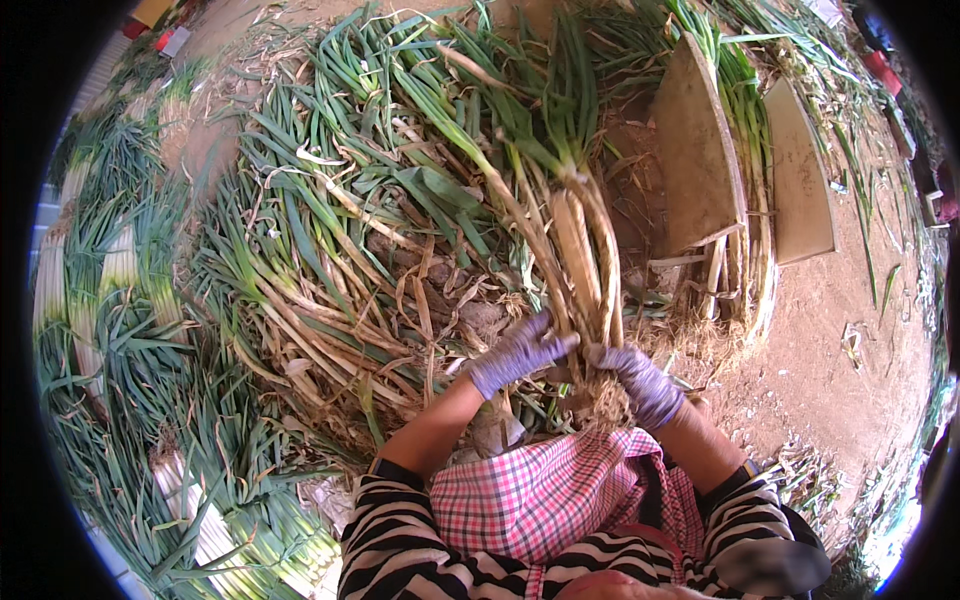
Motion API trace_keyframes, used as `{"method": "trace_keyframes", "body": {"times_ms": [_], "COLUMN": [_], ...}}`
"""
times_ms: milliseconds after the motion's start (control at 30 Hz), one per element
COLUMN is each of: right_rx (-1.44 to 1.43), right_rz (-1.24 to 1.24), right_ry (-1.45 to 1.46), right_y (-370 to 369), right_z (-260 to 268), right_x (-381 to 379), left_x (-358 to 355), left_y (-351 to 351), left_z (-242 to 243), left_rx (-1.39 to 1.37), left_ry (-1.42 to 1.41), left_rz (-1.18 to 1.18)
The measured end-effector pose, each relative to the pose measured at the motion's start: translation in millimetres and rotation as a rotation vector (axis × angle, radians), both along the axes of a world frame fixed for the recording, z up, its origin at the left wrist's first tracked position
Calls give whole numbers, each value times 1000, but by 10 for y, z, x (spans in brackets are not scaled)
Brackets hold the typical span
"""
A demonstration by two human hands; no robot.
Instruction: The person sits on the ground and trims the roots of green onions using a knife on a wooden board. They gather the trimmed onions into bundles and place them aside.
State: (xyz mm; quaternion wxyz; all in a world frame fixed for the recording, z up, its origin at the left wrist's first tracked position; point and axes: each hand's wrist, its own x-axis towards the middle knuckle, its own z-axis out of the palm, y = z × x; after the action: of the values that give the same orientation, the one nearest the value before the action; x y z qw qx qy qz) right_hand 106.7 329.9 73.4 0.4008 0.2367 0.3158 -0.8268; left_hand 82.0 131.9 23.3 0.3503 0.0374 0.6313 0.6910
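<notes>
My left hand (521, 355), in a purple-grey knit glove, grips the lower stems of several long Welsh onions (581, 255) from the left. From the other side, my right hand (642, 381), gloved alike, holds the same stems just above their roots. The stalks wear dry brown outer skins, and their green leaves point away from me. Their bushy root ends (602, 403) hang close to my pink checked apron (517, 502). Part of my fingers is hidden behind the stalks.
To the right, onions (742, 277) stand between two upright boards (697, 150) (799, 172), with roots towards me. A heap of untrimmed onions (330, 300) covers the ground at left. Beyond it lie cleaned white-stemmed bundles (199, 517). Scraps litter the bare soil (817, 360).
</notes>
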Motion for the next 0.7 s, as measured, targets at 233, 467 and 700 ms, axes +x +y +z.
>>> {"method": "trace_keyframes", "body": {"times_ms": [233,467,700], "right_rx": [245,548,735], "right_rz": [112,533,613], "right_ry": [154,639,1065], "right_y": [69,128,663], "right_z": [8,333,556], "right_x": [333,958,1256], "left_x": [180,-423,-1271], "left_y": [140,201,-79], "left_z": [20,196,969], "left_rx": [58,801,287], "left_ry": [-137,-379,224], "left_rz": [-123,511,797]}}
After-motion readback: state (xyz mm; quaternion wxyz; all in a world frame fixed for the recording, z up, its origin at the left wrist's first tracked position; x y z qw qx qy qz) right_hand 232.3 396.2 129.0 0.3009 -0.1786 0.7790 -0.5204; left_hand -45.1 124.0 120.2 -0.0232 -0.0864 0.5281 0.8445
